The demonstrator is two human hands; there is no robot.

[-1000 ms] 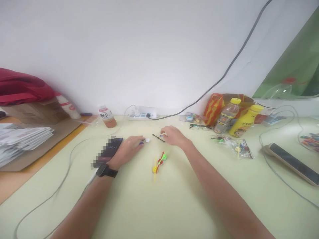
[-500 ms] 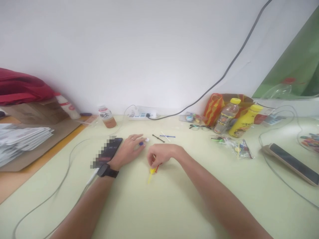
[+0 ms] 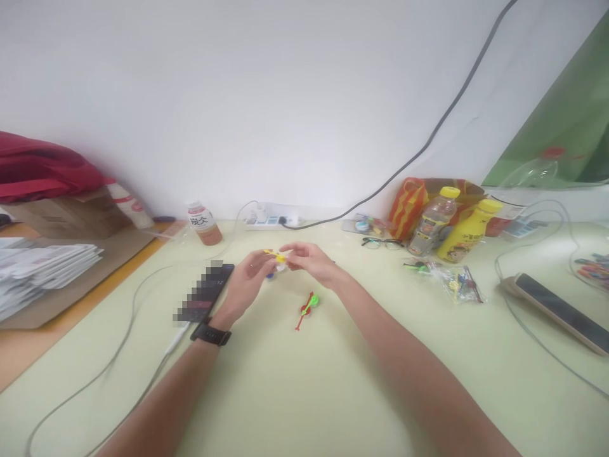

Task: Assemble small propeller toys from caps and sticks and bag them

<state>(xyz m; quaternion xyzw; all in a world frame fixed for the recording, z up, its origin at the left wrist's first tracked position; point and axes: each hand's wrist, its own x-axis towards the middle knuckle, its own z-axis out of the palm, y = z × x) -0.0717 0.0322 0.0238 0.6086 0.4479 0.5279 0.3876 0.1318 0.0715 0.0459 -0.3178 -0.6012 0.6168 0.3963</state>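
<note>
Both my hands meet over the back middle of the table around a small yellow plastic piece (image 3: 281, 258), slim with a rounder part. My left hand (image 3: 248, 284) is closed, its thumb and fingers pinching the left end. From the other side, my right hand (image 3: 311, 263) pinches the right end, its fingers covering part of it. Just under the fingers are a white disc (image 3: 280, 267) and a blue disc (image 3: 270, 276), partly hidden. Nearer to me lie a red arrow-like plastic piece (image 3: 305, 310) and a bright green piece (image 3: 314, 301), crossing over each other.
A phone (image 3: 207, 295) with a cable lies left of my left hand. Behind stand a drink bottle (image 3: 204, 223) and a power strip (image 3: 269, 220). To the right are glasses (image 3: 382, 243), bottles (image 3: 469, 231), small bagged pieces (image 3: 459, 285) and another phone (image 3: 561, 314).
My right hand has lifted the yellow piece from the front of the table and carried it back to my left hand, which has closed on it. The red and green pieces are now uncovered.
</note>
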